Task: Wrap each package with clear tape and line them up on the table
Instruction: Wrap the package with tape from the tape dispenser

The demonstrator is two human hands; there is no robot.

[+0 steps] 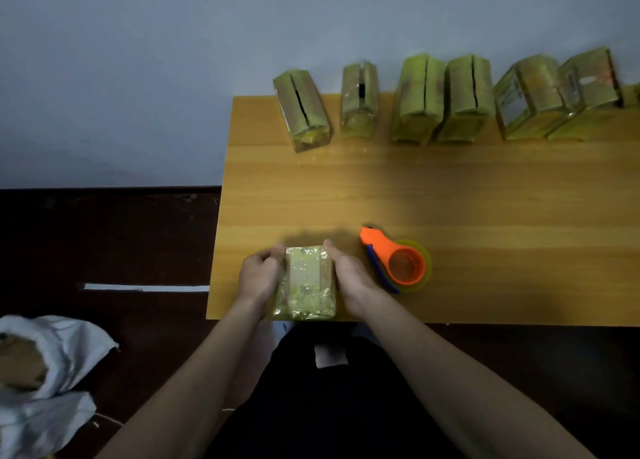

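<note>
A tape-wrapped yellowish package (306,282) lies at the near edge of the wooden table (450,195). My left hand (261,275) grips its left side with curled fingers, and my right hand (349,278) holds its right side. An orange tape dispenser (398,259) with a clear roll lies just right of my right hand. Several wrapped packages stand in a row along the far edge, from the leftmost one (301,108) to the rightmost (585,95).
A white sack (52,365) lies on the dark floor at the lower left, with something brown inside. A pale wall (173,60) rises behind the table. The table's left edge runs near my left hand.
</note>
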